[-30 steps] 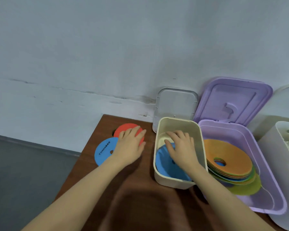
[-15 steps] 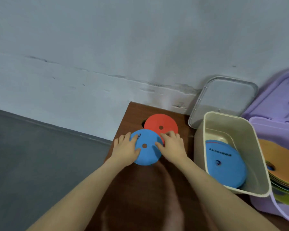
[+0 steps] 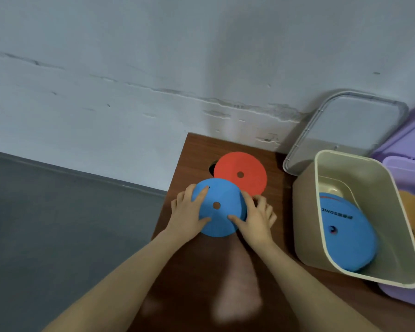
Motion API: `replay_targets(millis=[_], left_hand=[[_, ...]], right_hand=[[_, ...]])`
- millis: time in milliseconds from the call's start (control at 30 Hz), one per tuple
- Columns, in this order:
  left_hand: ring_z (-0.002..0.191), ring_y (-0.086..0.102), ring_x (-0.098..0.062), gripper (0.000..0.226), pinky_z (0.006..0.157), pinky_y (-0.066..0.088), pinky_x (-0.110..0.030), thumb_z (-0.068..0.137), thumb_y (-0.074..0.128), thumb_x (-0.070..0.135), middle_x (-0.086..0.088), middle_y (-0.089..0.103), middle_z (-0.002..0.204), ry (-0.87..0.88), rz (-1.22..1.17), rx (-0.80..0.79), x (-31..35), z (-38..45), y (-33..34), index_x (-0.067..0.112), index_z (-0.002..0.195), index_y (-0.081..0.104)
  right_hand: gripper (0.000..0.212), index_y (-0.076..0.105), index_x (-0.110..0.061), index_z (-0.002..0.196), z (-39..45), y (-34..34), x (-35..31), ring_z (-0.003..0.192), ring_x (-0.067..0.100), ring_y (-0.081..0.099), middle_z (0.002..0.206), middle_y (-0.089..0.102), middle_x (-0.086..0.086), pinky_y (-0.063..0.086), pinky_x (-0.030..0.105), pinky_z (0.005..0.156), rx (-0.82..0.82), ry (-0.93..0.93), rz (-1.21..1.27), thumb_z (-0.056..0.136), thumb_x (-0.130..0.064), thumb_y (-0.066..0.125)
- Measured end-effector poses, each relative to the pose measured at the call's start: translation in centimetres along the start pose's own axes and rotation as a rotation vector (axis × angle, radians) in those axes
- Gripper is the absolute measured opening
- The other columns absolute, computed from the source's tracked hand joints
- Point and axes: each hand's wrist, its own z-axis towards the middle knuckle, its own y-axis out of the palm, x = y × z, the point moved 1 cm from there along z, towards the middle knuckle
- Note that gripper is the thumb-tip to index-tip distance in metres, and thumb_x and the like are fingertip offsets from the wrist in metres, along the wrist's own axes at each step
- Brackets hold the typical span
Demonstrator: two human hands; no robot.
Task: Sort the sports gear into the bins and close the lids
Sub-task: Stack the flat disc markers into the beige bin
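Two bins: beige bin (image 3: 307,212) at 3 o'clock, lid off, one blue disc inside; purple bin (image 3: 403,173) behind it.
Table (image 3: 201,271): dark wood.
Red disc (image 3: 247,168): flat, at 12 o'clock of the blue one.
Blue disc cone (image 3: 218,207): table's left edge; probably light, thin, bendy; best pinched at opposite rims.
Left hand (image 3: 185,212): curled on its 9 o'clock rim.
Right hand (image 3: 254,216): gripping its 3 o'clock rim.

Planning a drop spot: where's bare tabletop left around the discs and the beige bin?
Free: the near tabletop between the forearms, and a strip between the red disc and the beige bin. Crowded: the far left corner, where left hand and right hand grip the blue disc.
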Motion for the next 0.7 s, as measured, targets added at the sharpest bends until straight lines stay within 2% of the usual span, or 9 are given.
replay_targets(millis=[67,167,233,300,367,433,567,633,700], left_hand=[[0.124,0.030,-0.024,0.077,0.105,0.025,-0.034,0.085,0.064,0.027,-0.003,0.018,0.146,0.047,-0.094,0.076,0.0,0.2,-0.2,0.024,0.147,0.018],[0.122,0.032,-0.025,0.076,0.106,0.031,-0.033,0.083,0.063,0.008,-0.009,0.026,0.140,0.107,-0.221,0.137,0.3,1.4,-0.7,0.013,0.147,0.023],[0.123,0.032,-0.028,0.076,0.106,0.034,-0.037,0.080,0.061,-0.002,-0.016,0.027,0.138,0.161,-0.259,0.174,0.9,2.9,-1.2,0.005,0.146,0.023],[0.127,0.027,-0.027,0.075,0.110,0.028,-0.034,0.081,0.057,-0.004,-0.016,0.022,0.141,0.171,-0.303,0.181,1.8,4.6,-1.8,0.004,0.146,0.020],[0.130,0.022,-0.023,0.075,0.112,0.023,-0.031,0.084,0.054,-0.002,-0.011,0.017,0.145,0.163,-0.320,0.163,2.8,6.5,-2.4,0.008,0.148,0.016],[0.132,0.021,-0.023,0.074,0.113,0.021,-0.031,0.086,0.052,0.001,-0.009,0.014,0.148,0.169,-0.289,0.138,3.6,8.2,-2.6,0.012,0.149,0.013],[0.137,0.016,-0.031,0.076,0.111,0.017,-0.038,0.091,0.053,0.021,-0.013,0.007,0.153,0.074,-0.061,-0.032,4.2,10.4,-1.8,0.012,0.149,0.005],[0.137,0.013,-0.032,0.076,0.111,0.016,-0.041,0.092,0.051,0.029,-0.014,0.008,0.154,0.035,0.028,-0.075,4.0,10.8,-1.1,0.011,0.149,0.004],[0.137,0.013,-0.031,0.071,0.111,0.016,-0.041,0.093,0.048,0.029,-0.014,0.008,0.154,0.059,0.039,-0.072,3.9,10.8,-0.5,0.012,0.148,0.007]], right_hand=[[0.062,0.037,-0.036,0.137,-0.2,0.1,0.0,0.113,0.022,0.039,0.124,0.043,-0.002,0.017,0.033,0.091,0.063,-0.066,0.071,0.083,-0.029,0.065],[0.055,0.047,-0.031,0.130,0.6,-0.4,0.1,0.106,0.016,0.048,0.114,0.052,-0.007,0.014,0.027,0.084,0.182,-0.105,0.194,0.081,-0.010,0.063],[0.053,0.048,-0.028,0.129,1.7,-1.3,0.0,0.107,0.013,0.048,0.113,0.053,-0.007,0.018,0.027,0.087,0.241,-0.088,0.254,0.082,-0.007,0.061],[0.050,0.047,-0.025,0.130,3.2,-2.1,0.0,0.108,0.013,0.047,0.115,0.053,-0.005,0.019,0.025,0.088,0.289,-0.051,0.287,0.085,-0.007,0.059],[0.049,0.047,-0.023,0.130,4.6,-2.9,0.1,0.108,0.017,0.049,0.116,0.053,-0.003,0.017,0.021,0.081,0.339,0.003,0.303,0.085,-0.007,0.058],[0.047,0.047,-0.021,0.130,5.8,-3.3,0.2,0.113,0.021,0.047,0.121,0.052,0.000,0.017,0.020,0.082,0.349,0.070,0.306,0.086,-0.007,0.057],[0.044,0.045,-0.013,0.133,7.1,-2.8,1.1,0.118,0.031,0.042,0.126,0.046,0.012,0.028,0.038,0.098,0.232,0.227,0.135,0.090,-0.018,0.056],[0.049,0.043,-0.011,0.135,7.1,-2.2,1.5,0.117,0.034,0.038,0.127,0.040,0.015,0.029,0.040,0.099,0.176,0.306,0.035,0.091,-0.030,0.054],[0.052,0.039,-0.013,0.138,7.0,-1.7,1.6,0.117,0.033,0.035,0.128,0.036,0.014,0.028,0.039,0.099,0.175,0.327,0.051,0.092,-0.034,0.052]])
